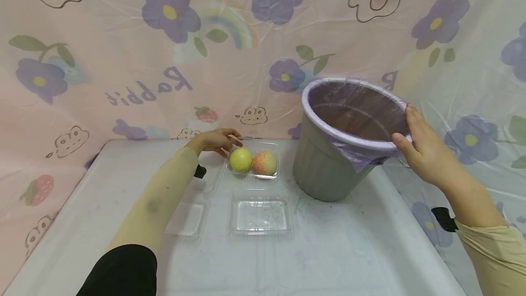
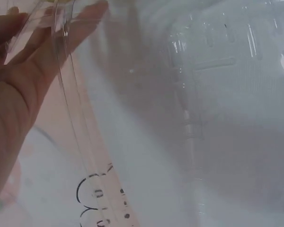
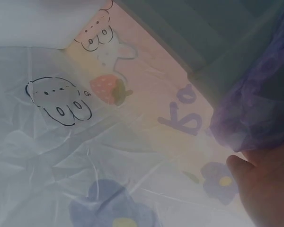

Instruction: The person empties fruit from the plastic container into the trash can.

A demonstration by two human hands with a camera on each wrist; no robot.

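Observation:
At the back of the table, a clear plastic box (image 1: 276,161) holds a yellow-green round fruit (image 1: 240,160) and a red-speckled peach (image 1: 265,162). My left hand (image 1: 215,140) is at the box's back left corner, its fingers beside the yellow-green fruit. In the left wrist view, extended fingers (image 2: 85,23) of that hand lie behind clear plastic. With thumb and fingers, my right hand (image 1: 429,152) grips the right rim of a grey bin (image 1: 324,168), which leans over slightly. A purple bag (image 1: 363,156) lines the bin and folds over its rim.
In front of the fruit box sits another clear plastic box (image 1: 260,229), its inside bare. A flat clear plastic piece (image 1: 186,218) lies to its left, partly under my left arm. A patterned curtain (image 1: 230,72) hangs behind the white table (image 1: 328,250).

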